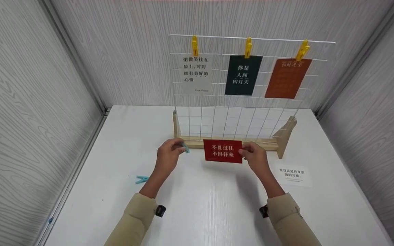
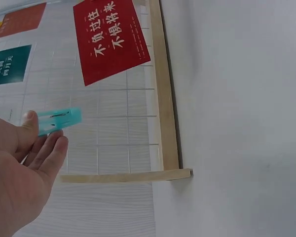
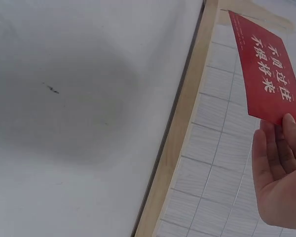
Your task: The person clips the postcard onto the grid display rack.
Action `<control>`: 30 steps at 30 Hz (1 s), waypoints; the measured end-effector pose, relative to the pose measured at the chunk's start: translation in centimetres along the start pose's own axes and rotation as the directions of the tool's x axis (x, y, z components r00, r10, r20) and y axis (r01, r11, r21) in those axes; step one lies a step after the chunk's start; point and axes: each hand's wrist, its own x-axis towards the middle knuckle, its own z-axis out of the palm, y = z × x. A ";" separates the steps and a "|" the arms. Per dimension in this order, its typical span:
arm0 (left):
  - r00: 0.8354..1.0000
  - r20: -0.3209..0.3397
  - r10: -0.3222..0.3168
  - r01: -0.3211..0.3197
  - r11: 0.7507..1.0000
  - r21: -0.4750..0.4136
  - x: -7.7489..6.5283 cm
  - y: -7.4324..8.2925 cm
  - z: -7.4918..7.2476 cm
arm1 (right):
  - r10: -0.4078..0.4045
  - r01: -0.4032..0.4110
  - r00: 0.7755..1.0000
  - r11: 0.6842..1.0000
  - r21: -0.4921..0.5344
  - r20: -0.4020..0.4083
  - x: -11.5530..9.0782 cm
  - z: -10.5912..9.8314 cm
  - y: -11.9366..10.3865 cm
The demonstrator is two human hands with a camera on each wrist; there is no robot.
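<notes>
My left hand [image 1: 170, 153] pinches a light-blue clothespin [image 2: 60, 120] between thumb and fingers, in front of the left part of a white wire grid [image 1: 214, 118]. In my right hand [image 1: 255, 155] is a red card [image 1: 223, 151] with white Chinese writing, gripped at its right edge by thumb and fingers. The card is held up with its writing facing me, before the lower wooden bar [image 2: 166, 98] of the grid's stand. In the right wrist view the thumb lies on the front of the card [image 3: 269, 69] near its lower edge.
Yellow clips [image 1: 248, 48] hold a white card [image 1: 196, 77], a dark green card [image 1: 244, 76] and an orange card [image 1: 287, 78] on the grid. Another blue clothespin [image 1: 142, 179] lies on the table at left, and a white card [image 1: 293, 176] at right. Grey walls [image 1: 29, 102] enclose the table.
</notes>
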 end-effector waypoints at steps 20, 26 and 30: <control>0.996 -0.034 0.086 -0.086 0.996 0.020 4.8 1.6 2.2 | -0.042 0.041 0.998 0.999 0.024 0.051 4.8 2.6 -1.7; 0.992 -0.056 0.113 -0.111 0.993 0.032 6.2 1.8 2.8 | -0.043 0.040 0.997 0.998 0.039 0.069 5.9 3.1 -1.9; 0.988 -0.053 0.142 -0.140 0.989 0.042 7.2 2.2 3.5 | -0.037 0.035 0.998 0.998 0.049 0.051 6.6 3.4 -1.9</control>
